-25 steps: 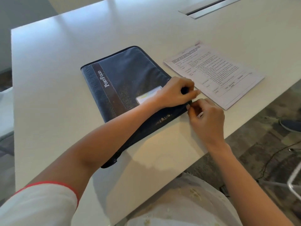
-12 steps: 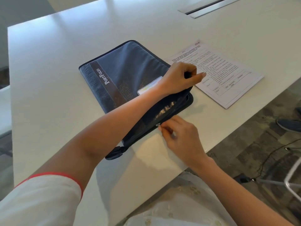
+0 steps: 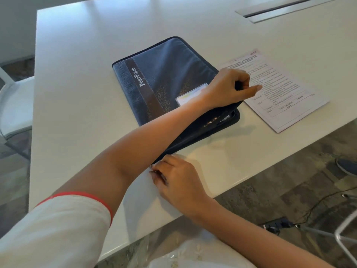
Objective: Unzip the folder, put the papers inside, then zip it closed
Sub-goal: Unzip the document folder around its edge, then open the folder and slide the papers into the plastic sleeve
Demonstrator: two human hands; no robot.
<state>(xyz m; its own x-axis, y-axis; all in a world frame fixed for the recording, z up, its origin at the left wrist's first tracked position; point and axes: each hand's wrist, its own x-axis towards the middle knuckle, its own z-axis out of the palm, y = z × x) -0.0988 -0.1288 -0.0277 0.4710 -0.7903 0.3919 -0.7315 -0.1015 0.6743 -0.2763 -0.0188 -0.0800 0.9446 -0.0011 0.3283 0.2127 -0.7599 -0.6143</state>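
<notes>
Item 1, folder point(image 3: 170, 74): dark blue fabric with a brown band lettered "Portfolio". It lies flat on the white table point(image 3: 77, 93), towards the near edge and turned at an angle. A small clear card window point(image 3: 191, 93) sits on the cover. The near long edge gapes, and the two halves stand apart at the right-hand corner with the dark inside showing.

Item 2, papers point(image 3: 280, 89): a printed form lying flat on the table just to the right of the folder, its near corner close to the table edge.

Item 3, left hand point(image 3: 229, 88): reaches across the cover to the folder's right-hand corner. The fingers are curled round the cover's edge and the forefinger points straight out over the papers. The forearm crosses the folder, in a white sleeve point(image 3: 58, 225) with red trim.

Item 4, right hand point(image 3: 173, 176): on the table at the near left end of the open edge, just under the left forearm. Thumb and fingertips pinch the small metal zip pull point(image 3: 150, 167).

Item 5, surroundings: a metal cable slot point(image 3: 280, 8) set in the far tabletop, a white chair point(image 3: 13, 105) to the left, and a black cable point(image 3: 318, 206) on the floor to the right
</notes>
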